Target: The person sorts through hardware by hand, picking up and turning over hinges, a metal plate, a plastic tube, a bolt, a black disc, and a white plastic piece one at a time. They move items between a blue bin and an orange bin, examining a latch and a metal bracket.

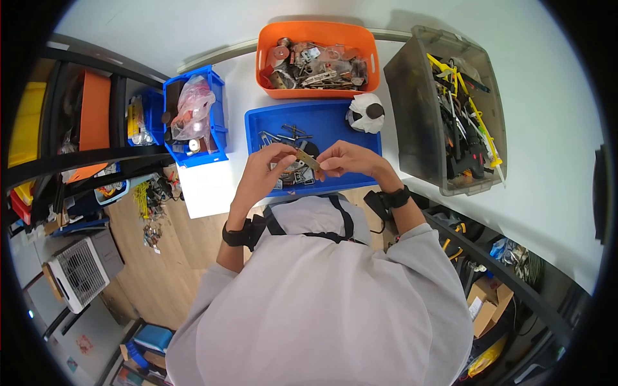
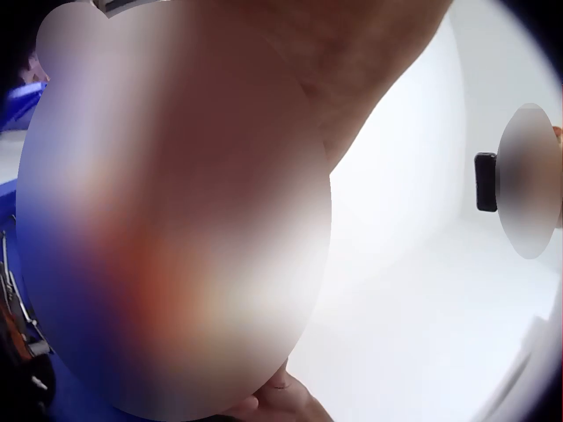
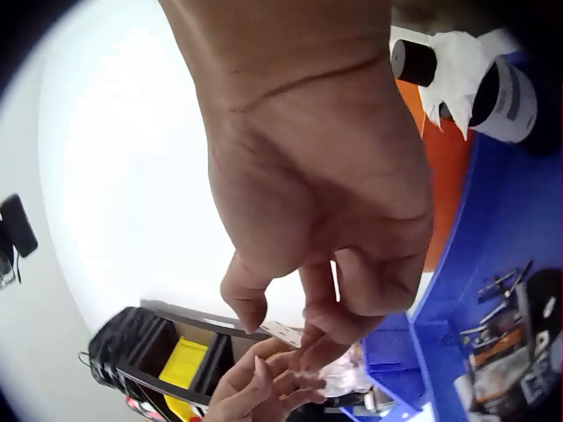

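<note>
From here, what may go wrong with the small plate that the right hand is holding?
The small plate might slip, since the right hand pinches it at the fingertips, and drop among the loose parts in the blue tray. The right hand might also bump the paper-topped container near the tray's far right corner.
</note>
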Available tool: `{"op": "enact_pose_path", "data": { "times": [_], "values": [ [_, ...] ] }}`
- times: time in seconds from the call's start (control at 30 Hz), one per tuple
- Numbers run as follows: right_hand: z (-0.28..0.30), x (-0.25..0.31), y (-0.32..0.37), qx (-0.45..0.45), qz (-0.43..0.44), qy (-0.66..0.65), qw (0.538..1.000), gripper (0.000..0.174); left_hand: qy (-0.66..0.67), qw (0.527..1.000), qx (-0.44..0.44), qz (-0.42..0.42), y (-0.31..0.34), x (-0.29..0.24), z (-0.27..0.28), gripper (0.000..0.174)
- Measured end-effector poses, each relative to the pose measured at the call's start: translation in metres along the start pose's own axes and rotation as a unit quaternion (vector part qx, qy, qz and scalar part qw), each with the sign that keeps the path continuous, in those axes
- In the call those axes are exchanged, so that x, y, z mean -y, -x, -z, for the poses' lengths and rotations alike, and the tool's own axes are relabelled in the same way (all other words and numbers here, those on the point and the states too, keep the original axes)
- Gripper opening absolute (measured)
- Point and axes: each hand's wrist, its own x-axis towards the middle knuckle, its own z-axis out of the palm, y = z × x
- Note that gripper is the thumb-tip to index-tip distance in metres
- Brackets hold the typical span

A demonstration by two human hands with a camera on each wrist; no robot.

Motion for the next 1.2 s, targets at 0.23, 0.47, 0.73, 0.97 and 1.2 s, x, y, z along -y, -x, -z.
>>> {"op": "enact_pose_path", "data": {
  "times": [0.23,0.47,0.73,0.97,1.2],
  "values": [
    [-0.007,0.012,0.006,-0.004,0.030,-0.060,0.998,0.036,0.179,0.982,0.004,0.067,0.002,-0.019,0.007,0.019],
    [-0.028,0.036,0.001,-0.162,0.144,0.031,0.976,0.028,0.184,0.979,-0.055,0.061,0.004,-0.016,0.013,0.019],
    [-0.011,0.034,-0.017,-0.253,0.101,0.019,0.962,0.025,0.160,0.982,-0.082,0.056,0.001,-0.012,0.015,0.023],
    [0.068,0.008,-0.060,-0.412,0.051,-0.035,0.909,0.023,0.133,0.982,-0.098,0.093,0.014,0.016,0.025,0.023],
    [0.113,-0.012,-0.101,-0.479,0.134,-0.106,0.861,0.033,0.100,0.982,-0.099,0.123,0.026,0.043,0.019,0.022]
  ]
}}
